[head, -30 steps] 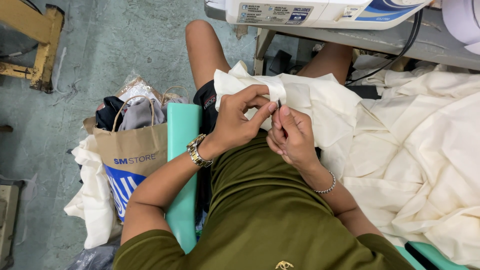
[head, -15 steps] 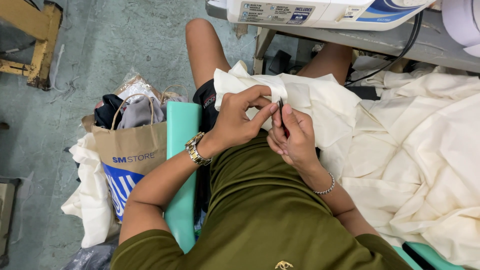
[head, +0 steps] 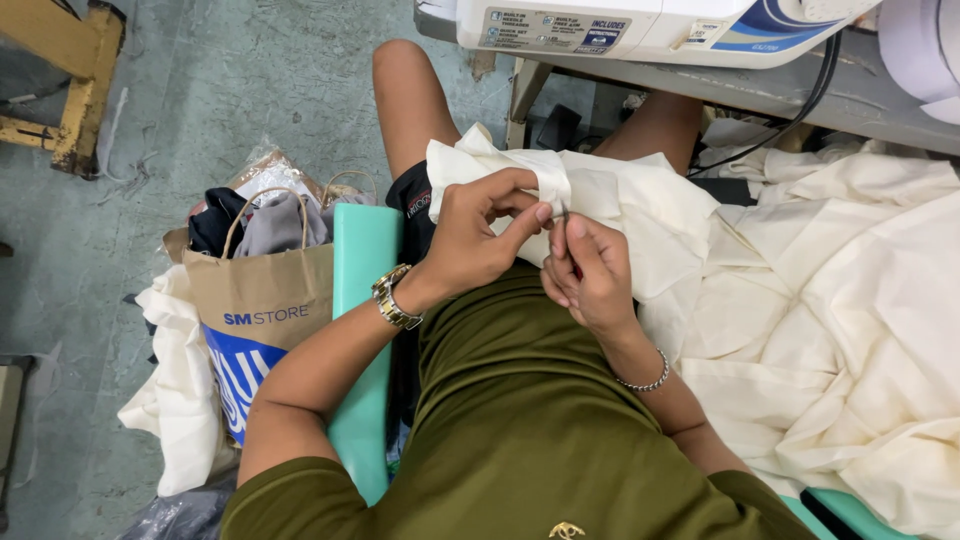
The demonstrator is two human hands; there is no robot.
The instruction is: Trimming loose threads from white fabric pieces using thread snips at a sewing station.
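The left hand (head: 480,235) pinches a folded edge of the cream cloth (head: 640,210) between thumb and fingertips, just in front of the person's lap. The right hand (head: 590,275) sits right beside it, fingers curled shut around a small thin tool (head: 566,218) whose dark tip pokes up against the cloth edge; what kind of tool it is cannot be told. The two hands nearly touch at the fingertips.

The cloth lies across the person's thighs and spills to their right into a large crumpled heap (head: 860,330) that fills that side of the view. A gold watch (head: 393,297) is on the left wrist, a thin bracelet (head: 645,380) on the right. The person wears an olive shirt (head: 520,430) and sits on a teal seat (head: 362,300).

To the person's left, on the green floor (head: 200,90), stands a brown paper bag (head: 262,320) stuffed with dark and grey clothes, with white cloth (head: 175,390) bunched beside it. A yellow wooden frame (head: 70,60) shows in the far corner. Ahead of the knees, a white sewing machine (head: 640,25) rests on a grey worktop (head: 790,95), with a black cable (head: 815,90) hanging down from it.
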